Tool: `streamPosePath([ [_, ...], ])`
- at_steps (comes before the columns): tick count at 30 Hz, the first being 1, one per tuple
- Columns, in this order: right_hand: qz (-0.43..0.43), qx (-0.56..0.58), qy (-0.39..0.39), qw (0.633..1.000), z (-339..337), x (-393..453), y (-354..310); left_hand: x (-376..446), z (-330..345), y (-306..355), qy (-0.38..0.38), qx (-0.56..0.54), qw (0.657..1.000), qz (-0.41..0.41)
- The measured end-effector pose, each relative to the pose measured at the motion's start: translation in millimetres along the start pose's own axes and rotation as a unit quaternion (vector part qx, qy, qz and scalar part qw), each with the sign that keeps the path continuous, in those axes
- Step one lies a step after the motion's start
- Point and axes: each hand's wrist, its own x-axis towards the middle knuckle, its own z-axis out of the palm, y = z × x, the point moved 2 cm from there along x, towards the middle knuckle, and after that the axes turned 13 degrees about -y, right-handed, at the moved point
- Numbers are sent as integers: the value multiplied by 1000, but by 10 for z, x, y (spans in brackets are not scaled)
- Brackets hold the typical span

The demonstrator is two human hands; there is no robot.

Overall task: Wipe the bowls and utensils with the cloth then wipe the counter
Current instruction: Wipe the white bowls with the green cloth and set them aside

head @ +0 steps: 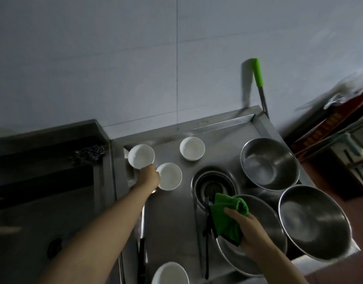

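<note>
Steel worktop (pixel 172 212) with raised rim along back and right edges; it butts against a grey tiled wall (pixel 135 58).

Left hand (pixel 148 177) reaches far forward, between two white bowls. Its grip closes on the rim of the back-left white bowl (pixel 141 156), which sits hard against the worktop's left rim. Exact finger placement is hidden behind the hand. The near white bowl (pixel 170 176) lies just beside the knuckles, touching or nearly so; cannot tell which.

Right hand (pixel 252 232) holds a bunched green cloth (pixel 227 216), fingers curled round it, above the rim of the front steel bowl (pixel 256 238).

Third white bowl (pixel 192 148) stands apart near the back rim, with bare steel around it. Fourth white bowl (pixel 170 273) is cut off by the bottom of the view.

Nested steel bowls (pixel 214 186) sit mid-worktop. Two large steel bowls crowd the right side: back one (pixel 269 163) near the right rim, front-right one (pixel 314 221) overhanging the worktop's front corner.

Long utensils (pixel 206 242) lie on the worktop between the arms; another dark-handled utensil (pixel 142 249) lies beside the left forearm.

Open steel runs as a lane between the white bowls and the nested stack.

Dark sink (pixel 43 201) lies left of the worktop. A green-handled tool (pixel 258 78) leans on the wall at the back right corner.
</note>
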Motion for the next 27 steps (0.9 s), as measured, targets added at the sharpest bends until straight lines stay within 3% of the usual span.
streamPosePath([
  [3,-7,6,-5,1000,21,37,83,223,78,-25,-48,45,998,-14],
  [10,-30,22,44,998,-97,4,141,381,142,51,-85,30,996,2],
  [14,-40,24,56,997,-174,-57,92,241,145,89,-127,-132,983,-19],
  [19,-47,30,40,998,-203,-213,-24,-424,102,221,-214,-371,902,-56],
  [22,-57,7,17,998,-206,-341,-103,-911,129,260,-220,-437,871,-53],
  [27,-84,-121,-30,989,-287,-620,-257,-1793,303,396,-181,-498,848,-34],
])
